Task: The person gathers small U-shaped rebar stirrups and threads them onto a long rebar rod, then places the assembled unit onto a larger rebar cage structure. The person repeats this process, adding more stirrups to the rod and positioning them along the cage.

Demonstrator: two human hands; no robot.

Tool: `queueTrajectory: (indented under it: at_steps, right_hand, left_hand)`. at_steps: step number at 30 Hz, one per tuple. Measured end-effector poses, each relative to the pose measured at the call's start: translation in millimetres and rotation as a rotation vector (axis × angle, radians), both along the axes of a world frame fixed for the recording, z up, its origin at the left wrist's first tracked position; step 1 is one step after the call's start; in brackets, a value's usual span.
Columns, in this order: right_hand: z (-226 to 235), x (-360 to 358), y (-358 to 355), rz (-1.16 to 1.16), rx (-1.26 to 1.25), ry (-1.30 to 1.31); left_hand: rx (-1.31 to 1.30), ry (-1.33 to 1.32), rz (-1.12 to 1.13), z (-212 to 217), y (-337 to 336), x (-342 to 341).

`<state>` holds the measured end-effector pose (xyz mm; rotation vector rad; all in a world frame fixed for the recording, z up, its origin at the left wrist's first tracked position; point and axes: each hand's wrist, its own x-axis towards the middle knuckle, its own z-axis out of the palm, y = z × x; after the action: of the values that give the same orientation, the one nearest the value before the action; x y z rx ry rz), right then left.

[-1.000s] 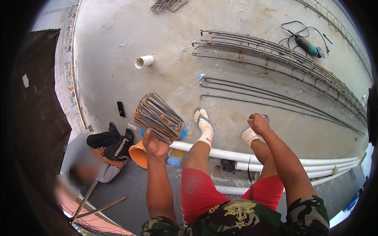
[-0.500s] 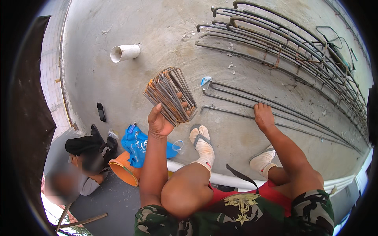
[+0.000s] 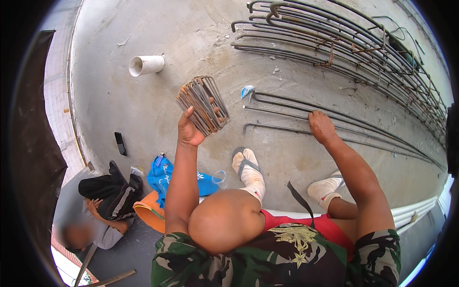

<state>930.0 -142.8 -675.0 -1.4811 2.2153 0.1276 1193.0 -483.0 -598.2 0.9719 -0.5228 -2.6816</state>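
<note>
My left hand (image 3: pixel 191 130) is wrapped round a bundle of rusty rectangular rebar stirrups (image 3: pixel 200 104), held up above the floor with the thumb on the near side. Its fingertips show through the loops. My right hand (image 3: pixel 322 126) is closed over one of several long steel reinforcing bars (image 3: pixel 282 114) lying side by side on the concrete. These bars have bent ends toward the middle of the view. A small blue and white wrapper (image 3: pixel 246 91) lies at their tips.
Beyond, at the upper right, lies a large stack of hooked rebar (image 3: pixel 306 40). A short white pipe (image 3: pixel 147 65) stands out of the floor. Left of me are a phone (image 3: pixel 120 143), a blue plastic bag (image 3: pixel 160 178), an orange bucket (image 3: pixel 150 213) and a seated person (image 3: pixel 103 210).
The view has shifted slightly. My left hand, still holding the stirrups, appears a little higher, and my right hand stays on the bar. The seated person has shifted posture.
</note>
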Motion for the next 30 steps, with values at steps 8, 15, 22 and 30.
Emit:
queueTrajectory:
  at_steps: [8, 15, 22, 30]
  right_hand:
    - [16.9, 21.2, 7.0, -0.032, 0.060, -0.140]
    - [-2.1, 30.1, 10.4, -0.079, 0.108, -0.181]
    - [-7.2, 36.0, 11.8, -0.080, 0.095, -0.154]
    - [-14.1, 42.3, 15.0, -0.060, 0.058, -0.105]
  left_hand:
    - [-0.008, -0.019, 0.020, -12.5, 1.8, 29.5]
    - [0.113, -0.080, 0.025, -18.8, 17.4, 56.4]
    - [0.111, -0.161, -0.089, -37.2, 25.7, 69.8]
    - [0.127, -0.148, -0.142, -37.5, 27.2, 64.5]
